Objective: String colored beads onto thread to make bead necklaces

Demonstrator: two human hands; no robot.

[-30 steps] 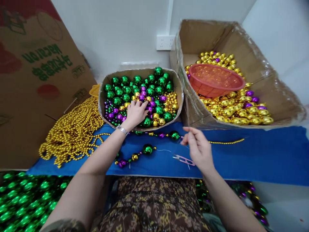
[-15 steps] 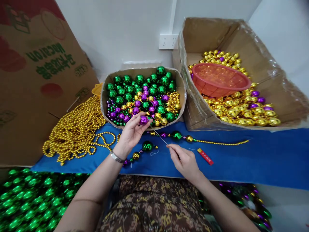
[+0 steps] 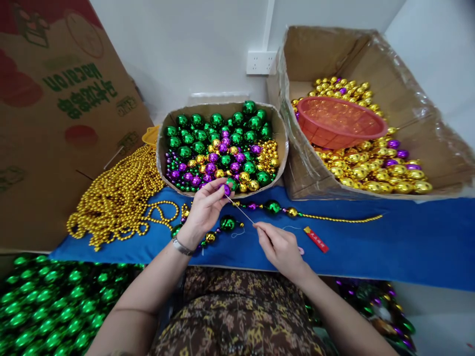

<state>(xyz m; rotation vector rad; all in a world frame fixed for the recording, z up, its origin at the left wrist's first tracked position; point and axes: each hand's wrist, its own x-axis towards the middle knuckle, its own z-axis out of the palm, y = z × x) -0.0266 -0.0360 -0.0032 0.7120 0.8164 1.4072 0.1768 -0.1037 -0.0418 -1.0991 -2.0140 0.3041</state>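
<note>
Item: bead-stringing station, one person seated at a blue-covered desk [image 3: 389,237]. Left hand [image 3: 202,210]: grip closed on a purple bead [image 3: 226,189], pinched between thumb and fingertips and raised just in front of the near rim of the small cardboard box [image 3: 222,148], so the bead's hole appears turned toward the needle. Right hand [image 3: 280,247]: grip pinched together on the rear end of a thin needle [image 3: 239,209], which slants up and left with its tip meeting the bead; the hand sits low near the desk edge, seemingly for steadiness. Small box: mixed green, purple and gold beads, set directly ahead and close by the left hand, plainly the supply within easiest reach. Large cardboard box [image 3: 426,128], right: gold beads with a few purple, an orange plastic basket [image 3: 339,121] resting on top of them. Partly made strand [image 3: 274,207]: laid flat along the desk between the hands and the boxes, a green and a gold bead running into a fine gold chain toward the right, kept stretched out so it cannot tangle. Heap of gold bead chain [image 3: 118,198], left, spilling beside the small box. Small red tool [image 3: 316,239]: lying just right of the right hand, apart from it. Green beads [image 3: 44,301] in bulk below the desk edge, left. Wristwatch on the left wrist.
</note>
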